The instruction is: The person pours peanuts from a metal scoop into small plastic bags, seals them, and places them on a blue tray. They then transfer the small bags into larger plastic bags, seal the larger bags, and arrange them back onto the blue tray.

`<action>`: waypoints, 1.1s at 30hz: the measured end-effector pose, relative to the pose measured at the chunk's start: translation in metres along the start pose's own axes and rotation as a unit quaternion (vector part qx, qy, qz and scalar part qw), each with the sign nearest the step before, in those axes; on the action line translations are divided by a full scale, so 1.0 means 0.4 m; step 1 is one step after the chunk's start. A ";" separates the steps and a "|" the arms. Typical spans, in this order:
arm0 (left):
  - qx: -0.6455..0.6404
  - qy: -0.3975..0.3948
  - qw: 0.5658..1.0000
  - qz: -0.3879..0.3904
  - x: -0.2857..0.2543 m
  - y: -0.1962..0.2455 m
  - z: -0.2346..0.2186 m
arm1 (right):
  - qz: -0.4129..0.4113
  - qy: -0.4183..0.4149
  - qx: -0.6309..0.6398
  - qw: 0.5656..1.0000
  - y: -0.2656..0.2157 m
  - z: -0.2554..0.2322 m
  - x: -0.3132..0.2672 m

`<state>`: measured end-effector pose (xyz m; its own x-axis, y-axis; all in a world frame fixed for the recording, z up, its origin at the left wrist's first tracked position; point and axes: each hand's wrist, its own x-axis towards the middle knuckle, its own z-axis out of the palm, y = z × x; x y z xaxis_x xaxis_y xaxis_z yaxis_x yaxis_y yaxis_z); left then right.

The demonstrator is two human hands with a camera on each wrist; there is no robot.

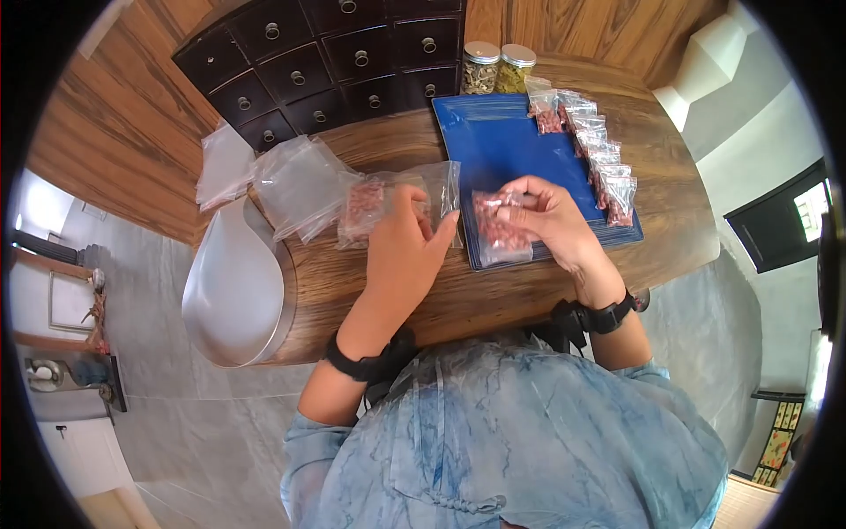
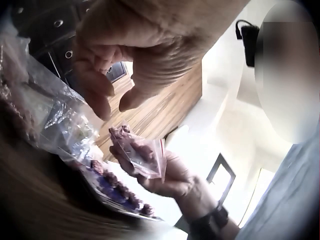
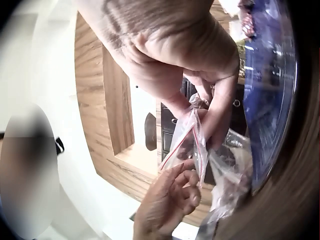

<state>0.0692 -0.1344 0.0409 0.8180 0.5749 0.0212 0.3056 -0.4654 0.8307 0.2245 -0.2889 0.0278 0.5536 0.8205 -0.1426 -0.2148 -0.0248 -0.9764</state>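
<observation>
My right hand (image 1: 553,225) pinches a small zip bag of reddish pieces (image 1: 498,231) over the near left part of the blue tray (image 1: 520,132). The left wrist view has this bag (image 2: 145,157) below my left hand (image 2: 145,45), whose thumb and forefinger tips stand apart with nothing between them. In the head view my left hand (image 1: 405,251) is over a larger clear bag (image 1: 441,181) with reddish pieces inside (image 1: 361,204). The right wrist view shows my right hand (image 3: 175,50) gripping the small bag (image 3: 187,140), its red-lined edge towards my left hand (image 3: 167,200).
Several filled small bags (image 1: 604,154) lie along the tray's right side. Empty clear bags (image 1: 300,181) and more bags (image 1: 225,163) lie at the left, by a silver scoop-shaped tray (image 1: 233,291). Two jars (image 1: 480,69) and a dark drawer cabinet (image 1: 352,62) stand behind.
</observation>
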 end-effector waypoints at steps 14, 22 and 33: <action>0.224 0.117 0.957 0.140 0.045 -0.024 0.063 | -0.072 -0.003 -0.184 0.980 0.057 0.080 0.121; 0.167 0.119 0.969 0.141 0.038 -0.041 0.080 | -0.059 0.038 -0.099 0.993 0.074 0.128 0.179; 0.098 0.112 0.977 0.150 0.038 -0.052 0.092 | -0.029 0.031 -0.107 0.993 0.067 0.126 0.198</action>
<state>0.0933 -0.1405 0.0034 0.7644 0.5156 0.3871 0.1735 -0.7428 0.6466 0.2219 -0.1959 -0.0014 0.6092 0.7880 -0.0890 -0.0084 -0.1058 -0.9943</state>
